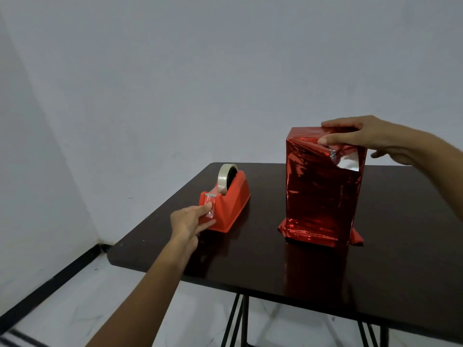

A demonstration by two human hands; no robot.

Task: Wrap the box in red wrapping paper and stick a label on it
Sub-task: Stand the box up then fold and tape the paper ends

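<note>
A tall box (323,191) wrapped in shiny red foil paper stands upright on the dark table (250,266). Loose paper flaps spread at its base, and a silver underside shows at a fold near its top right. My right hand (363,136) rests on the box's top, fingers flat and thumb pressing the folded flap down. To the left stands a red tape dispenser (233,196) with a roll of clear tape (225,177). My left hand (190,221) pinches the free end of the tape at the dispenser's cutter.
The table's left and front edges lie close to the dispenser and my left arm. Black metal legs show below the tabletop. A white tiled floor and grey walls surround the table.
</note>
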